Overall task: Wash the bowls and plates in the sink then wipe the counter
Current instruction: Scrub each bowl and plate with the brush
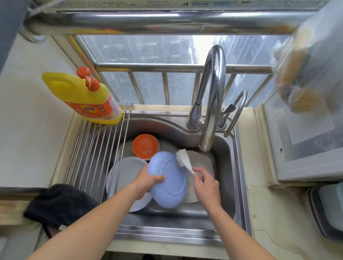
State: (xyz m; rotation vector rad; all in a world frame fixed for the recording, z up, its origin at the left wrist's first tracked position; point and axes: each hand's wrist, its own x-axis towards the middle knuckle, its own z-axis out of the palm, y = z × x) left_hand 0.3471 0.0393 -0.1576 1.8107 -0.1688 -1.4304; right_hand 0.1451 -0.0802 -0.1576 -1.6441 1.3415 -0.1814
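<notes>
scrubbing the blue plate, underside up

both forearms reach over the sink [233,172]. left hand [144,184] fingers grip the blue plate [169,181] by its near-left rim, above the sink's middle, underside tilted toward me. right hand [206,185] fingers pinch the white brush [184,160]; its long axis runs from hand up-left, bristles on the plate's far edge. i judge washing is underway; next needs rinsing under the faucet [212,96], beyond the plate.

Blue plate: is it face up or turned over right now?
Turned over. The blue plate shows its underside with the raised foot ring, tilted over the sink; the left hand grips its rim while the right hand holds the brush against it.
</notes>
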